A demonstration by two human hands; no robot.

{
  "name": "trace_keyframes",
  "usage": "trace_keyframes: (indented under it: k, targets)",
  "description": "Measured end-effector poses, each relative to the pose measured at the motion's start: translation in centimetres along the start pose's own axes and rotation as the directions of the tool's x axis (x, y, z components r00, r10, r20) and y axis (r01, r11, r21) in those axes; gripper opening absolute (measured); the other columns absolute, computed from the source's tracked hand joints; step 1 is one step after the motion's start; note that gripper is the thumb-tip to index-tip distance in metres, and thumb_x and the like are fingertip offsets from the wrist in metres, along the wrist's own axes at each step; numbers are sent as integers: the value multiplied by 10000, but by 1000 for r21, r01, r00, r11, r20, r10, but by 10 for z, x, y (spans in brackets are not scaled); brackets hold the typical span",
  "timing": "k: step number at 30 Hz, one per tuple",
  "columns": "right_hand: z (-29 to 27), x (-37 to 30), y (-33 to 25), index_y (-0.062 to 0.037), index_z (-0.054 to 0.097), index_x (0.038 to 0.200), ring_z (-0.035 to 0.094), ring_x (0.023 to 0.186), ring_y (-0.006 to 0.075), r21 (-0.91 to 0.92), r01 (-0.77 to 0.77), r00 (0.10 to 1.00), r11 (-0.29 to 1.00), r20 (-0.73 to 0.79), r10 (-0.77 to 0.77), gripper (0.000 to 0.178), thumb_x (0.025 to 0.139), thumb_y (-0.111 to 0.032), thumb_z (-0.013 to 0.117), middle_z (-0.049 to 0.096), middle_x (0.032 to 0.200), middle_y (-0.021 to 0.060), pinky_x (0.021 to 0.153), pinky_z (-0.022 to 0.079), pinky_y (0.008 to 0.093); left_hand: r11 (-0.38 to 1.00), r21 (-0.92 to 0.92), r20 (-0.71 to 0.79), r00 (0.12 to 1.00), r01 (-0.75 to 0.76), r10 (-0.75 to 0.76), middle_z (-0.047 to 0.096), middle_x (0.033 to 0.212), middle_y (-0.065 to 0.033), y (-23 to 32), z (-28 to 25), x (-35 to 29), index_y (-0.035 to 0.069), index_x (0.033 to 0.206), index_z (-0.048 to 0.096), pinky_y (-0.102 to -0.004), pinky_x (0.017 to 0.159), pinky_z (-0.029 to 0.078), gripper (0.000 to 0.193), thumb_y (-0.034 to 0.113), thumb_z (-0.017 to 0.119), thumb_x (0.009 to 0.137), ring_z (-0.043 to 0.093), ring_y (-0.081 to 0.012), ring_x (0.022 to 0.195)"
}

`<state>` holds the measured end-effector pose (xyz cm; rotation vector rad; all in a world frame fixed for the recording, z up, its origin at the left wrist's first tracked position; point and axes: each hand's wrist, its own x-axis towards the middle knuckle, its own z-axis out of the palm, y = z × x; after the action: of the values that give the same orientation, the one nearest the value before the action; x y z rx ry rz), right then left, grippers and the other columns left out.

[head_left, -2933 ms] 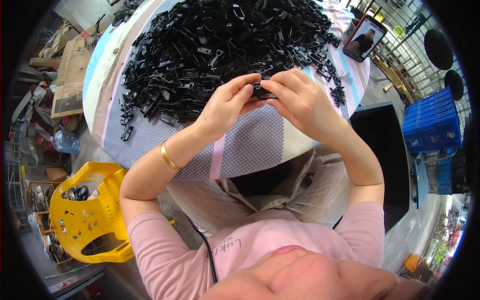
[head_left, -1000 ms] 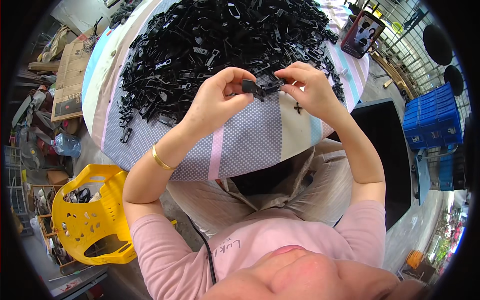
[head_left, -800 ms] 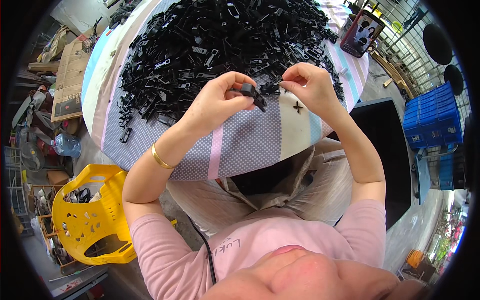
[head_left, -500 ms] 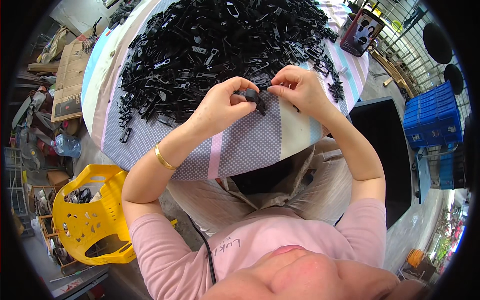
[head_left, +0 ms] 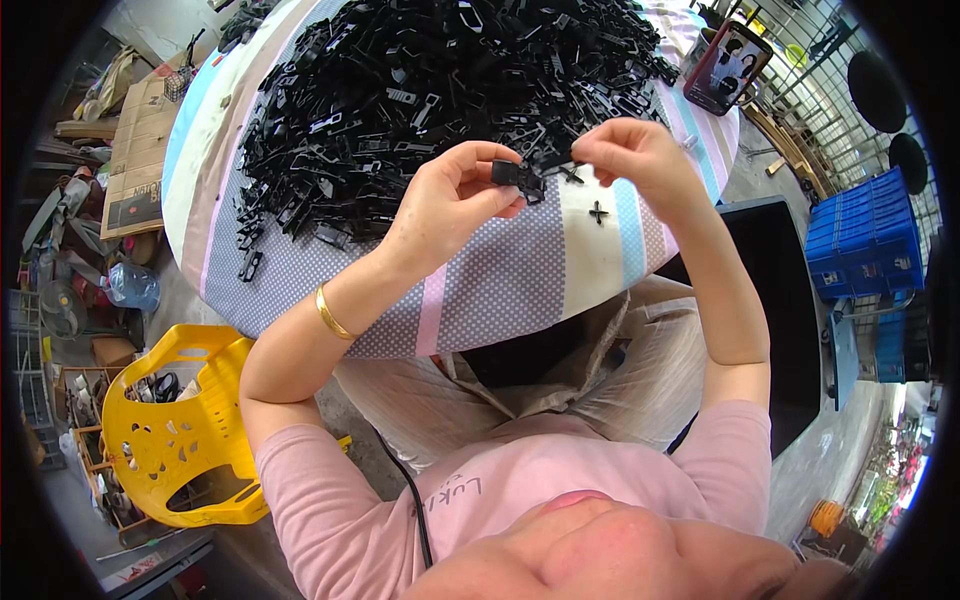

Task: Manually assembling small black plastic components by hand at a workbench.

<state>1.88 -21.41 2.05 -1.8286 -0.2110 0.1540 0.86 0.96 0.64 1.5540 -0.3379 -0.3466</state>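
A large heap of black plastic parts (head_left: 450, 85) covers the far side of the round table. My left hand (head_left: 455, 195) is closed in a pinch on a black plastic clip (head_left: 507, 174), whose blocky end shows between thumb and forefinger, with more black part beyond the fingertips. To its right, my right hand (head_left: 635, 160) has thumb and forefinger together at the end of a slim black plastic piece (head_left: 556, 161) by the heap's near edge. On the cloth under that hand lies a small black cross-shaped piece (head_left: 597, 212).
A patterned cloth (head_left: 500, 280) covers the table. At the far right a phone (head_left: 727, 68) stands propped up. A yellow plastic chair (head_left: 185, 430) is at lower left, a black bin (head_left: 775, 330) right of my legs, and blue crates (head_left: 865, 235) beyond it.
My right hand has moved right and slightly away from me, widening the gap between my hands. The cross-shaped piece on the cloth has come into view. My left hand keeps its pinch.
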Motion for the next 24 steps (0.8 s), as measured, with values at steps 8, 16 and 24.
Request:
trace_keyframes:
  k: [8,16,24]
  targets:
    - [28,-10,9,-16,605,805,512,560,44,155,-8,997,988,-78,20,191,823,-196,665,573,697,-1,529,415,164,996,36,-59,995,-80,82,636,930,-106,-1,1,0,-22,1080,545,-238,798,517,283,-50,576,801,631,-136,868]
    - [38,-16,8,-32,583,765,521,550,38,109,114,976,987,-200,-91,170,833,-173,648,560,644,-14,503,403,164,994,5,-124,987,-106,106,636,942,-122,-3,4,-2,-53,1069,527,-245,805,522,262,-55,567,810,633,-157,880]
    - [39,-16,10,-31,575,753,505,536,28,72,134,973,988,-198,-118,177,832,-174,643,553,624,-17,490,390,160,987,52,-102,982,-153,158,636,953,-115,-3,6,-5,-62,1075,519,-239,807,520,258,-60,558,819,632,-159,892]
